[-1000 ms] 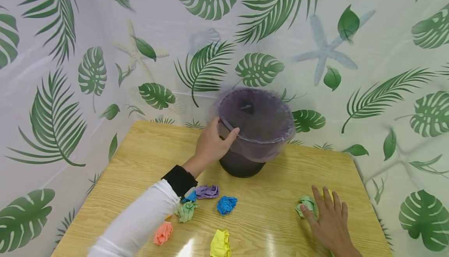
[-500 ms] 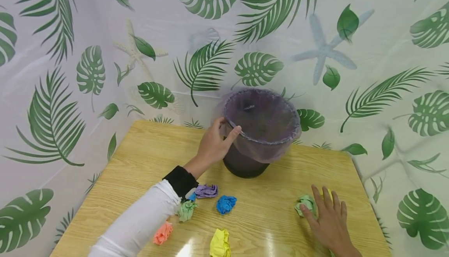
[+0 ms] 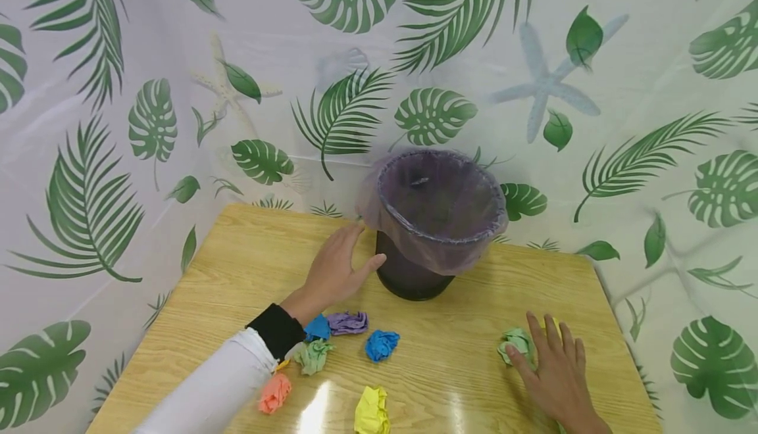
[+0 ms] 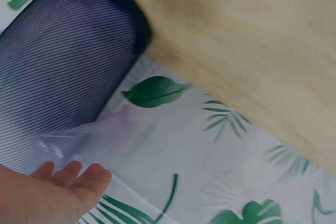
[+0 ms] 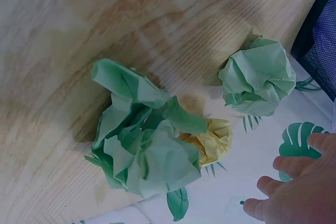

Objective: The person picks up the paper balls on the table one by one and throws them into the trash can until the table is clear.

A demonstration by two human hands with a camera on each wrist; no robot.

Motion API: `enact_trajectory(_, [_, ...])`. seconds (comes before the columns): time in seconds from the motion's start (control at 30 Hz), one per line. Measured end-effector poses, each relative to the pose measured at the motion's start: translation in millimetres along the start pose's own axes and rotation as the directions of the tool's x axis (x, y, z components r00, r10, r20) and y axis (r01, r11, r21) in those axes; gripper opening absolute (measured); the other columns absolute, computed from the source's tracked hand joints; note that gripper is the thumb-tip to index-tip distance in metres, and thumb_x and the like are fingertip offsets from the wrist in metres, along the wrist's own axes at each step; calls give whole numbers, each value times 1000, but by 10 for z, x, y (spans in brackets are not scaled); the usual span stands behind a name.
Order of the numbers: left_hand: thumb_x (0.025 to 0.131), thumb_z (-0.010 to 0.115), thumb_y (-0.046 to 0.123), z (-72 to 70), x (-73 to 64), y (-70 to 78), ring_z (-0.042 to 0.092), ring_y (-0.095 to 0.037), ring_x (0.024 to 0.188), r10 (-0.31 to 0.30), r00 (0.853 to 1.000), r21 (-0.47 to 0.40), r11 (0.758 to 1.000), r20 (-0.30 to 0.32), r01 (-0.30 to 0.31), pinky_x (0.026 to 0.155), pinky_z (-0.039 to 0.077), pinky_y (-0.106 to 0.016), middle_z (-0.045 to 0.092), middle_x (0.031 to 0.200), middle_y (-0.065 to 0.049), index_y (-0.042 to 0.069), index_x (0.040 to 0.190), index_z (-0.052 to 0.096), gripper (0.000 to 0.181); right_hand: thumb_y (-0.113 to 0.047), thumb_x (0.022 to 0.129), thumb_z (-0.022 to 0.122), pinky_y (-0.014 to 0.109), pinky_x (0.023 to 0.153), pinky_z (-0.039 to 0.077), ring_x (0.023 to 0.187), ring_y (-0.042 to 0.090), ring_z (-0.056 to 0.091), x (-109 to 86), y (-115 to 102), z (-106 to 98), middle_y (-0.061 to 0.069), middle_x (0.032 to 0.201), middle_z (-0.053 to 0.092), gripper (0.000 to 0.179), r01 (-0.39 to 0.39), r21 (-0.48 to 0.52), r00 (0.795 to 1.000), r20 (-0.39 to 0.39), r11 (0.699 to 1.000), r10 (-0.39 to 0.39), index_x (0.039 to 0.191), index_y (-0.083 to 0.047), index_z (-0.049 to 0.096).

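A black mesh wastebasket (image 3: pixel 414 276) stands upright at the back of the table, lined with a thin purple bin bag (image 3: pixel 438 250) folded over its rim. My left hand (image 3: pixel 334 266) is just left of it, fingers extended and thumb spread, holding nothing. In the left wrist view those fingers (image 4: pixel 89 182) are close to a loose flap of the bag. My right hand (image 3: pixel 556 371) is spread at the right of the table, with nothing in its grasp. Beside its thumb sits a green crumpled paper ball (image 3: pixel 516 345); a yellow paper ball (image 5: pixel 212 142) is partly hidden behind the fingers in the head view.
Left of centre on the wooden table (image 3: pixel 438 348) lie crumpled papers: purple (image 3: pixel 348 323), blue (image 3: pixel 381 345), green (image 3: pixel 314 356) and coral (image 3: pixel 275 393). A yellow one (image 3: pixel 372 411) lies at the front. A leaf-print sheet (image 3: pixel 367 39) hangs behind the table.
My left hand has let go of the wastebasket's rim and moved down and left. Earlier, the wastebasket shifted slightly right and its bag opening turned. My right hand has stayed put.
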State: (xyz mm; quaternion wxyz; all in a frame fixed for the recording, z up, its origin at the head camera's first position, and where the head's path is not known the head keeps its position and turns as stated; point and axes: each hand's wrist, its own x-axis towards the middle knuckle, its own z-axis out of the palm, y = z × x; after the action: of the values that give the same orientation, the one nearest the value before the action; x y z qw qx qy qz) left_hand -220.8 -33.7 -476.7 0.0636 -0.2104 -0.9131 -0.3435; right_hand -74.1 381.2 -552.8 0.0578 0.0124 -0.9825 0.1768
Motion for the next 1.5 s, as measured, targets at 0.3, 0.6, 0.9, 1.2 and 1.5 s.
enact_trajectory(0.3, [100,47,68,-23,-298,-422,18,-39,155,-47,998,222,974,52,35,126,12,-55,27,166,-21,6,160,34,88,-53,101,58,80,112,-2,142,64,18,5,9,-13,39,158,25,84,25,-14,999,-21,1000,-25,165,-11,22])
enact_trajectory(0.6, [97,51,69,-142,-579,-799,14,-47,154,-116,992,315,944,45,96,125,4,-61,24,165,-26,5,160,34,91,-58,95,66,83,107,9,135,64,27,18,-14,-30,37,157,29,90,29,-31,999,-19,999,-29,162,-10,30])
enact_trajectory(0.9, [98,51,68,-177,-775,-1099,9,-49,154,-156,987,357,925,42,131,124,-1,-62,20,166,-27,4,161,30,92,-59,87,75,81,98,23,123,65,43,21,-53,0,36,148,44,87,37,-69,999,-16,997,-38,151,-7,48])
enact_trajectory(1.2, [98,52,67,-203,-880,-1159,14,-51,152,-160,987,384,913,23,139,124,2,-63,23,164,-29,4,161,30,92,-57,85,78,78,91,35,115,58,56,-3,-47,51,31,138,57,81,92,-164,995,49,982,-85,148,-12,54])
enact_trajectory(1.5, [98,56,63,-202,-903,-1149,14,-51,152,-146,989,367,920,5,134,123,4,-64,24,164,-29,3,160,33,90,-34,83,86,68,85,41,114,46,61,16,-13,120,25,132,61,70,120,-162,990,90,979,-106,142,-8,60])
